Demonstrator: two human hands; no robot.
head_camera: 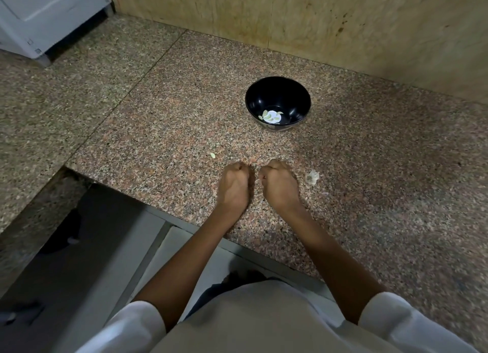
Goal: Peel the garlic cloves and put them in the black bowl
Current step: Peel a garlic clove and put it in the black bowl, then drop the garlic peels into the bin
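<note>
Black bowl (277, 93) holds peeled cloves (272, 117). In front of it: left hand (235, 183), right hand (280, 185), side by side, fingers curled; whether gripping anything, cannot tell.

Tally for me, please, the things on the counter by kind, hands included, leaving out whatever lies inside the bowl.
Black bowl: 1
Loose garlic clove: 1
Garlic skin clump: 1
Hands: 2, the left hand and the right hand
Total: 5
</note>
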